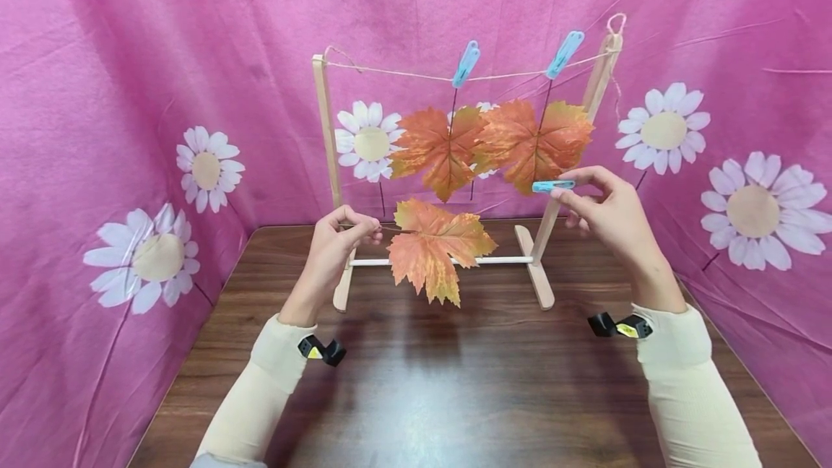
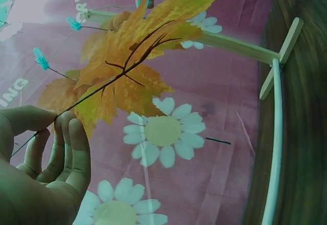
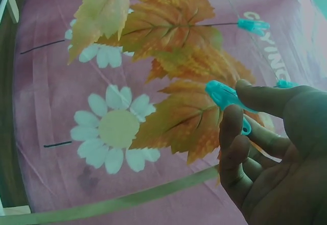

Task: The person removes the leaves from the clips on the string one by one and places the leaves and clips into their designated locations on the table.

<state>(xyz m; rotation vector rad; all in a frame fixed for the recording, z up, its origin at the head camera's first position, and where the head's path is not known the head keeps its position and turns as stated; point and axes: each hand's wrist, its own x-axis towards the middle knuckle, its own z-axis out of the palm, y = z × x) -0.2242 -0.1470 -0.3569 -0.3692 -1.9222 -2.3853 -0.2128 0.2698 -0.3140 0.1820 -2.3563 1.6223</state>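
Observation:
Between thumb and fingers my left hand [image 1: 338, 240] pinches the thin dark stem of an orange-yellow maple leaf [image 1: 435, 244], which spreads sideways in front of the rack's lower bar. My right hand [image 1: 611, 215] holds a blue clothespin [image 1: 552, 185] by one end, level, just below a hanging leaf. Two more orange leaves, the left one [image 1: 442, 146] and the right one [image 1: 536, 139], hang by their stems from a string [image 1: 390, 71]. A blue clothespin [image 1: 465, 63] grips the left stem and another clothespin [image 1: 565, 54] the right one.
The string runs between the wooden posts of a small rack [image 1: 327, 128] standing on a dark wood table [image 1: 416, 396]. A white bar [image 1: 503, 260] joins its feet. Behind and at the sides hangs a pink cloth [image 1: 260, 42] printed with white daisies.

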